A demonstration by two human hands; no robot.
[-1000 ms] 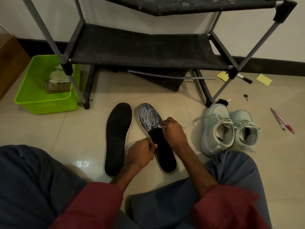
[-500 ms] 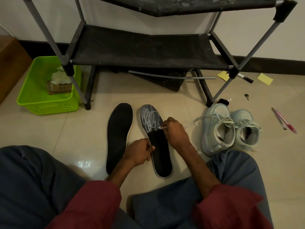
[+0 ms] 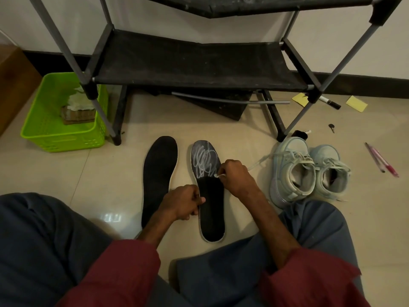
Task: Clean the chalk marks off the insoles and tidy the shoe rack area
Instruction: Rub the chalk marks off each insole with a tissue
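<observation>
Chalk scribble at the right grip

Right grip is clamped on a small white piece, which touches the chalked insole at the near edge of the chalk marks. The marks spread beyond the fingers toward the shoe rack. Left grip sits nearer the person, fingers curled, thumb pinching that insole's edge. Just outward of the left grip a plain black insole lies flat on the floor. Outward of the right grip stand pale sneakers. Well beyond the left grip sits a green basket.
</observation>
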